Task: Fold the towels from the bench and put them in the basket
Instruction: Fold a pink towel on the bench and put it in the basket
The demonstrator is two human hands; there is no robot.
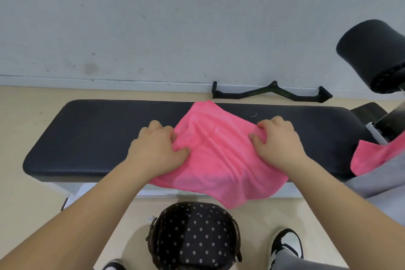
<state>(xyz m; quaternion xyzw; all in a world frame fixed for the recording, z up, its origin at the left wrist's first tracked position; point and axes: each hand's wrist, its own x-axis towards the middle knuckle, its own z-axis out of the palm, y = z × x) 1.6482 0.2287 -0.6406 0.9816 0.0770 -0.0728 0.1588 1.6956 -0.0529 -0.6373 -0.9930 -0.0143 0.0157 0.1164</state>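
A pink towel point(215, 155) lies across the middle of the black padded bench point(92, 131), its near part hanging over the front edge. My left hand point(157, 149) pinches the towel's left edge. My right hand point(278, 142) grips its right edge. On the floor right below the towel stands a round basket point(192, 237) with a dark flower-print lining and nothing visible inside. A second pink towel point(370, 158) lies at the bench's right end, partly on a grey trouser leg.
A black cable-machine handle point(271, 94) lies on the floor against the wall behind the bench. A black foam roller pad point(372, 55) sticks up at the right. My black-and-white shoe point(287, 245) stands right of the basket.
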